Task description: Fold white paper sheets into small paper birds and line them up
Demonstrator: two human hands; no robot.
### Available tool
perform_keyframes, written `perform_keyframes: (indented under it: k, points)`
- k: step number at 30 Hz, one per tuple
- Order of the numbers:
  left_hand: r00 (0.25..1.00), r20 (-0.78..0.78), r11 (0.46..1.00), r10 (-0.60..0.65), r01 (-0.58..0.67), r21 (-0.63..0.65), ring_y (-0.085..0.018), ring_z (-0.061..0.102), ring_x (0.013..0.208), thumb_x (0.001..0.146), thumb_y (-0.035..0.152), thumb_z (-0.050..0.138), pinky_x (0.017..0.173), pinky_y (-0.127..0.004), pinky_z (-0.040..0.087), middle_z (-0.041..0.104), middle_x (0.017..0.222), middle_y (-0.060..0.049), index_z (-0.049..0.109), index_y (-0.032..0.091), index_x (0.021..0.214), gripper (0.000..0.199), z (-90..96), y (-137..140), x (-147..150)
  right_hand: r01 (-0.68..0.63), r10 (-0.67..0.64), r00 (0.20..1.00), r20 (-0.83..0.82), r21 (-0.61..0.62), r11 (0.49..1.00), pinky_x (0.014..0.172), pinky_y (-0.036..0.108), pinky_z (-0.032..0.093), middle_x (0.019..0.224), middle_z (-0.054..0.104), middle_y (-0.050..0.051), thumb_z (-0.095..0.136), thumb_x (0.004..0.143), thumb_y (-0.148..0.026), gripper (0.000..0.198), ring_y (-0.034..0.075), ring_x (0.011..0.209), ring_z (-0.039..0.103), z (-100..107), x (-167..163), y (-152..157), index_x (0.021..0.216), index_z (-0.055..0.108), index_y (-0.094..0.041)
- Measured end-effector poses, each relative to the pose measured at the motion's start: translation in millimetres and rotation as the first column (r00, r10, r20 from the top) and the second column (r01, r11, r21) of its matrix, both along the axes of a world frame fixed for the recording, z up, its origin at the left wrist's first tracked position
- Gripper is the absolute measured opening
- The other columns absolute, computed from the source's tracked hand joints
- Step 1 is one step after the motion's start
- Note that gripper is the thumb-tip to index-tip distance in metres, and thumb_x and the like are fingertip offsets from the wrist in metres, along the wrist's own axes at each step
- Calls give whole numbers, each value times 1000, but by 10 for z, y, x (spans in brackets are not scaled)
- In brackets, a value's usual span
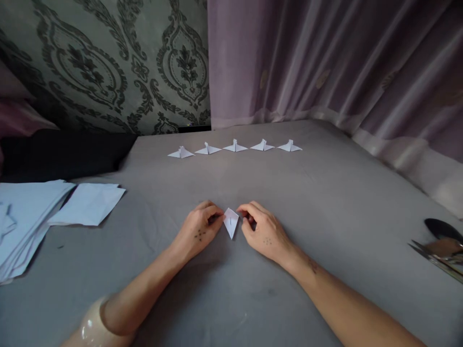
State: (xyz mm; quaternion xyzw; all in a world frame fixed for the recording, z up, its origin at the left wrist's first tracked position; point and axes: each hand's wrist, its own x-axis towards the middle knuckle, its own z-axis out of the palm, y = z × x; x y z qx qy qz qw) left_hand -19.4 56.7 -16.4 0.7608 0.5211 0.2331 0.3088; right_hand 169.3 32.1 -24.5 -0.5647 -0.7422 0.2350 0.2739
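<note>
A small kite-shaped piece of folded white paper lies in front of me, its long point toward me and a short slit or crease line in its middle. My left hand pinches its left corner between thumb and forefinger. At the right corner is my right hand, its forefinger tip close to the paper's edge and the thumb a little apart from it; whether it touches the paper is hard to see. Farther back, several folded white paper cranes with spread wings stand in a row.
Loose white paper sheets and a smaller stack of paper squares lie at the left, beside a black cloth. Scissors and a dark round object rest at the right edge. A purple curtain borders the grey sheet.
</note>
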Motion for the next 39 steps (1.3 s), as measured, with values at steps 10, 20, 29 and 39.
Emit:
perform_keyframes:
  k: [10, 20, 29, 39]
  points:
    - [999, 35, 998, 34, -31, -63, -15, 53, 70, 69, 9, 48, 64, -26, 41, 57, 83, -3, 65, 18, 90, 28, 30, -25, -60, -6, 4, 995, 96, 15, 1000, 68, 26, 43, 91, 62, 3, 48, 90, -22, 15, 14, 78, 58, -32, -39, 20, 89, 63, -23]
    - [997, 76, 1000, -1, 3, -24, -13, 54, 73, 76, 11, 51, 65, -24, 41, 57, 86, -3, 64, 18, 85, 17, -35, -55, -66, -18, 17, 995, 100, 7, 1000, 71, 25, 45, 90, 61, 3, 49, 90, -21, 15, 14, 79, 58, -19, -50, 16, 90, 64, -21]
    - [1000, -14, 998, -14, 15, 60, -15, 55, 77, 88, 20, 50, 68, -26, 42, 59, 88, -4, 65, 18, 85, 16, -126, -36, -46, 1, -4, 994, 108, 31, 1000, 73, 25, 45, 90, 62, 2, 50, 91, -25, 15, 14, 80, 60, -15, -58, 2, 89, 65, -22]
    - [994, -98, 997, 44, -38, 64, -14, 54, 70, 87, 22, 51, 63, -26, 41, 58, 81, -4, 63, 16, 77, 17, -99, -14, 21, 63, -62, 990, 126, -4, 998, 65, 25, 42, 86, 62, 1, 54, 90, -28, 14, 12, 71, 58, -32, -84, 64, 82, 63, -21]
